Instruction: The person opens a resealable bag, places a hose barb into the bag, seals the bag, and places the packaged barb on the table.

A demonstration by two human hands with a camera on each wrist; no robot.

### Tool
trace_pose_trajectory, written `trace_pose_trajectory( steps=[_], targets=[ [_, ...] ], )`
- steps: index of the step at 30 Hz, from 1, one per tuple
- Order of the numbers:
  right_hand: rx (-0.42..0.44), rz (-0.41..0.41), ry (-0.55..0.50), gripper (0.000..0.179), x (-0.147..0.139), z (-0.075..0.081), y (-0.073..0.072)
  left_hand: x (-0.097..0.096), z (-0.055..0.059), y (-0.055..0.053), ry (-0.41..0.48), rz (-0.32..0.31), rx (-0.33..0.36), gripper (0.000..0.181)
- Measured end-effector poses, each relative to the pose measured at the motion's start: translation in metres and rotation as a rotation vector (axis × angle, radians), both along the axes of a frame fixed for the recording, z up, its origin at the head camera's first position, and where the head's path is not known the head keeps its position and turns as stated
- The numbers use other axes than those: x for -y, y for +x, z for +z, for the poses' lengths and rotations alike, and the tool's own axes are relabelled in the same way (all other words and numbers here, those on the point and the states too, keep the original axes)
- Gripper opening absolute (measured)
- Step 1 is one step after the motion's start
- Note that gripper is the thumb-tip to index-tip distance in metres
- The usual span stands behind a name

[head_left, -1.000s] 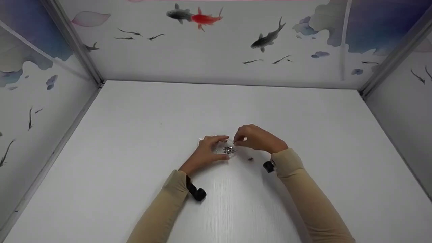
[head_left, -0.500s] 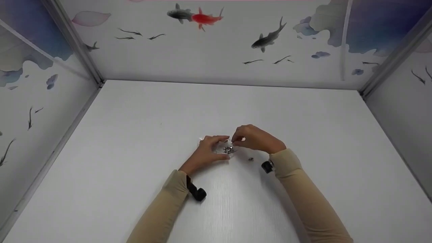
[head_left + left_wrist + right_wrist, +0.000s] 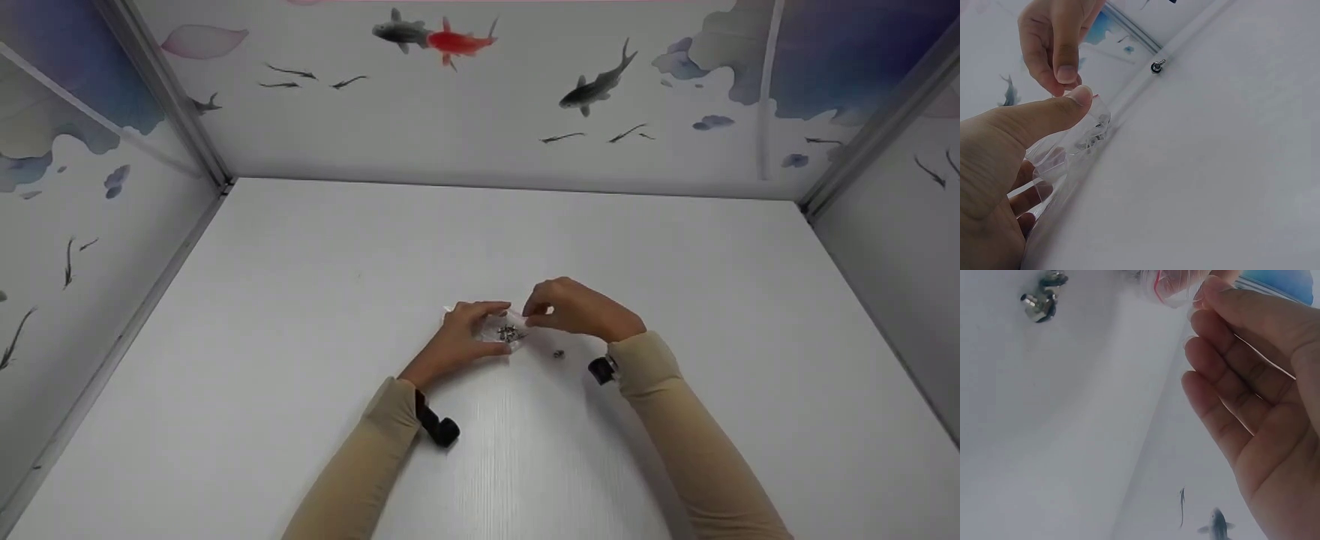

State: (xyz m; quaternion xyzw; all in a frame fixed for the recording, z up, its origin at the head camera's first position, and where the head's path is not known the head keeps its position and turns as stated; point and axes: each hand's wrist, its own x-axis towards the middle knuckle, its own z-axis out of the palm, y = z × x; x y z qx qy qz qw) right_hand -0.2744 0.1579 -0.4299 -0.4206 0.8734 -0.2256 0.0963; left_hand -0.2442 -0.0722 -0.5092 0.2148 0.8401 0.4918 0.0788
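A small clear zip bag with a red strip at its mouth lies on the table, several tiny shiny metal parts inside. My left hand holds it from the left, thumb on the near side and fingers on the far side. At the bag's mouth, my right hand pinches the edge between thumb and index finger; its other fingers are loosely bent in the right wrist view. A small metal fitting lies on the table beside the bag, below my right hand in the head view; the right wrist view shows metal fittings blurred.
The white table extends around both hands. Panels with printed fish rise at the back and sides, joined by metal corner posts. A black wrist camera juts from the left cuff.
My right hand shifts slightly left, then back right, at the bag's mouth. The left hand and the loose fitting stay nearly where they were.
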Motion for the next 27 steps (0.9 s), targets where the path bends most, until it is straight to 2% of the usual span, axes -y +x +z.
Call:
trace_pose_trajectory(
  steps=[9,16,23,27],
  targets=[
    [0.05,-0.064,0.061,0.018,-0.013,0.002,0.003,0.0,-0.001,-0.001,-0.016,0.024,-0.005,0.063],
    [0.153,-0.144,0.142,0.02,-0.025,0.001,0.007,0.0,-0.001,0.0,-0.014,0.022,-0.003,0.063],
    [0.245,-0.174,0.18,0.009,-0.034,-0.003,0.01,0.001,0.0,0.0,0.002,0.017,0.003,0.064],
    [0.27,-0.181,0.189,0.008,-0.037,-0.008,0.012,0.0,-0.001,-0.001,-0.006,0.009,-0.005,0.065]
  ],
)
